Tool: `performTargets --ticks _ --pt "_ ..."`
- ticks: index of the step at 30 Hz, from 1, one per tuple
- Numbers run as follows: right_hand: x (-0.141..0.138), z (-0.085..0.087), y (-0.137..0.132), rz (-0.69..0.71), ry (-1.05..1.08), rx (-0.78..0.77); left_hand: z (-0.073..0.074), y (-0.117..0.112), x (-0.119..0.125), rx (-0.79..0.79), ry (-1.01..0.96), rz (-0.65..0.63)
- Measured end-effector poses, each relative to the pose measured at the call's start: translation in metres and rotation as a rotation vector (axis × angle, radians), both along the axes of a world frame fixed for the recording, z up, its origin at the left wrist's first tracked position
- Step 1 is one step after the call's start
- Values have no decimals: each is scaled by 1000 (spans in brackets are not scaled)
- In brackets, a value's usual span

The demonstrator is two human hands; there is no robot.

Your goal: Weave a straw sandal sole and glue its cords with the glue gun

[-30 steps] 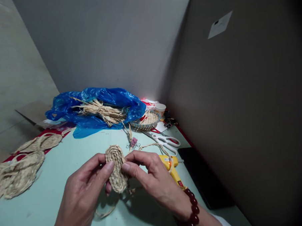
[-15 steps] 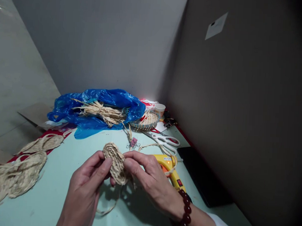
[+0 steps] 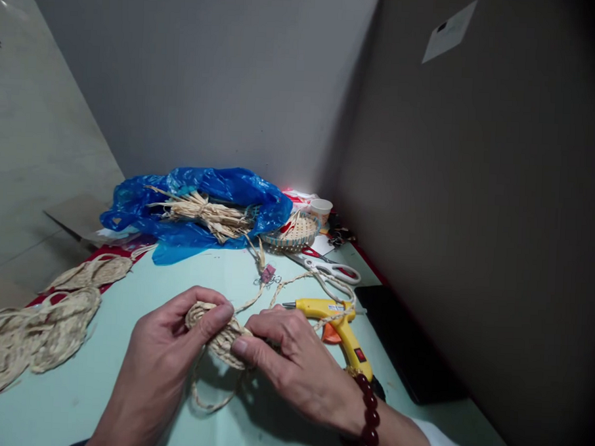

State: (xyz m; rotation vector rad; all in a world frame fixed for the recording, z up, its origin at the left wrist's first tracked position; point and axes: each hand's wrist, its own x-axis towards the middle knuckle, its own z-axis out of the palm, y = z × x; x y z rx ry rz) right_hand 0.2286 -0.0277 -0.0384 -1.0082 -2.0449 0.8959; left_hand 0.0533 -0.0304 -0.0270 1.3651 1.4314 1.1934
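Observation:
A small oval piece of coiled straw braid (image 3: 226, 345) is held between both hands above the pale green table. My left hand (image 3: 173, 349) pinches its left end, thumb on top. On its right end, my right hand (image 3: 286, 354) presses with thumb and fingers; a dark red bead bracelet circles that wrist. A loop of loose braid (image 3: 210, 408) hangs below the piece. More braid runs behind the right hand, past a yellow hot glue gun (image 3: 340, 323) and up toward a pink binder clip (image 3: 268, 273).
Behind lie a blue plastic bag (image 3: 220, 180) with a straw bundle (image 3: 204, 212), a shallow woven basket (image 3: 297, 233), a paper cup (image 3: 322, 209) and white-handled scissors (image 3: 332, 270). Finished-looking woven pieces (image 3: 61, 331) rest at left. A flat black object (image 3: 410, 346) lies at right, beside the partition.
The coiled straw piece has been lowered and tipped flatter. My left thumb has moved further over its top. The view has shifted slightly.

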Motion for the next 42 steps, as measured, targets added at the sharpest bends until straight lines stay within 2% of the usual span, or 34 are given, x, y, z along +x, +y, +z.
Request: performTargets --ticks 2,7,9,11,13,15,22,26,30,35,39,42 --pt "-2 -1 -2 -9 6 19 -2 1 1 -12 -36 21" --pt "-4 0 0 -1 -43 18 -5 3 9 -117 -368 -21" --pt "-1 2 2 19 -90 -4 -2 4 9 -58 -308 -59" --pt "3 4 4 25 -121 -24 2 5 7 35 -134 -138" --pt "7 5 5 22 -128 -40 6 5 4 60 -22 -244" --pt "9 4 7 18 -142 -38 7 6 3 62 18 -255" --pt "6 -5 8 -22 -161 -13 -3 5 8 46 26 -130" --pt "1 -15 6 -106 -81 139 -8 2 14 14 -15 -83" --pt "-2 -22 6 -128 -50 264 -15 4 16 -50 -70 -60" --pt "0 -17 9 -98 -94 312 -18 12 12 -131 -110 -158" --pt "8 -7 16 -55 -217 260 -10 14 3 -105 -70 -308" --pt "14 -3 19 -26 -268 214 -4 11 -1 -64 6 -352"
